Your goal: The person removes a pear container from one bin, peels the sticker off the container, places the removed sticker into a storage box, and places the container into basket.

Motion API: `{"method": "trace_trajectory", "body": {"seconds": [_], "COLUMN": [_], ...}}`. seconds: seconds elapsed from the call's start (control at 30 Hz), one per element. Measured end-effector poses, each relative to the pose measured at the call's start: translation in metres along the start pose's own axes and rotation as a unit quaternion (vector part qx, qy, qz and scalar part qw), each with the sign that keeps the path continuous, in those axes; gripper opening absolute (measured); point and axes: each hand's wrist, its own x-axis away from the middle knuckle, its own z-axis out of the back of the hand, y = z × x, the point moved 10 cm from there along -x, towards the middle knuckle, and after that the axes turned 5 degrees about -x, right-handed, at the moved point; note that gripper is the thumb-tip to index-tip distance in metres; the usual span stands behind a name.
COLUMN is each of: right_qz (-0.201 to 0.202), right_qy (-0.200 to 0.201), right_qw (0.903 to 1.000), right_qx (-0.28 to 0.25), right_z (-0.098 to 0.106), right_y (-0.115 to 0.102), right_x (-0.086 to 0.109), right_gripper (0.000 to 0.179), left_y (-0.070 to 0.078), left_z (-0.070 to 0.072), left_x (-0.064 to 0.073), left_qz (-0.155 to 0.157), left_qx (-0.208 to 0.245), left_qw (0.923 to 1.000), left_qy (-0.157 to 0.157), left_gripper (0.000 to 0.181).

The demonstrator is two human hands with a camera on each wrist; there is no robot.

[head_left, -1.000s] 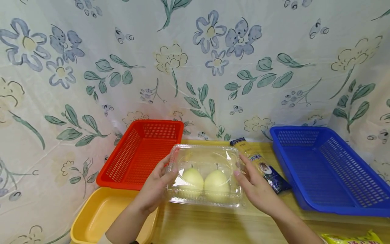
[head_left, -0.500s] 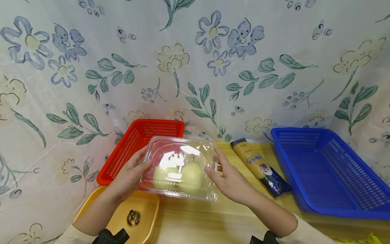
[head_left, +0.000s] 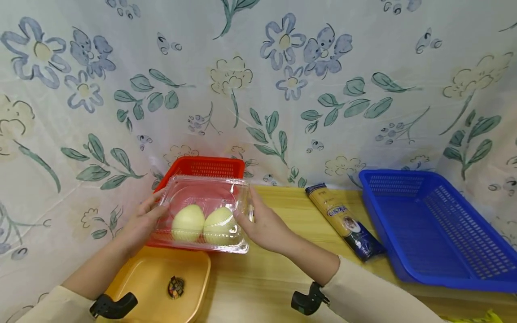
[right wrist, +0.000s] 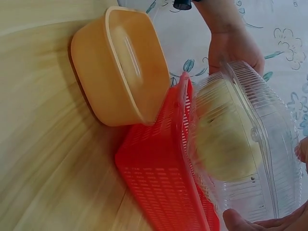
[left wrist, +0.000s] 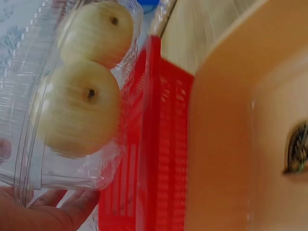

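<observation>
A clear plastic clamshell box [head_left: 210,197] with two pale yellow pears [head_left: 188,223] inside is held up over the red basket [head_left: 210,167]. My left hand [head_left: 139,223] grips the box's left end, thumb on the lid and fingers underneath. At the opposite end, my right hand [head_left: 262,222] holds it the same way, thumb on top. In the left wrist view the pears [left wrist: 79,108] show through the box wall just beside the red basket [left wrist: 166,144]. The right wrist view has the box [right wrist: 269,144] above the basket's rim, and much of the basket's inside is hidden.
In front of the red basket stands a yellow-orange basin [head_left: 161,273] with a dark round sticker or item in it. A gold and blue pasta packet [head_left: 345,222] lies beside the blue basket [head_left: 440,229]. A yellow wrapper edge [head_left: 490,316] shows at the lower right.
Both hands have carried the box of pears leftward, from above the middle of the table to over the red basket. The pasta packet is now fully uncovered.
</observation>
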Motion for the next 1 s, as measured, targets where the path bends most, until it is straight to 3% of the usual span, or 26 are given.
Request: {"method": "trace_trajectory", "body": {"seconds": [0.1,0.23,0.4,0.73,1.0], "right_qz": [0.003,-0.026,-0.033,-0.032,-0.023], "right_qy": [-0.003,0.002,0.019,0.05,0.069], "right_qw": [0.9999,0.9993,0.9984,0.9982,0.9973], "right_qx": [-0.01,-0.026,-0.041,0.005,0.009], "right_z": [-0.013,-0.029,-0.041,-0.051,-0.061], "right_y": [-0.003,0.002,0.001,0.007,0.014], "right_x": [-0.014,-0.027,-0.041,-0.057,-0.061], "right_gripper": [0.089,0.091,0.09,0.085,0.082], "left_y": [-0.012,-0.027,-0.032,-0.045,-0.052], "left_z": [0.015,0.033,0.049,0.058,0.063], "left_x": [-0.003,-0.005,-0.011,-0.017,-0.02], "left_qz": [0.018,0.038,0.026,0.045,0.043], "left_qx": [-0.019,-0.034,-0.041,-0.058,-0.119], "left_qw": [0.9996,0.9985,0.9985,0.9962,0.9896], "left_qy": [0.01,0.018,0.027,0.045,0.07], "left_gripper": [0.073,0.075,0.076,0.079,0.074]}}
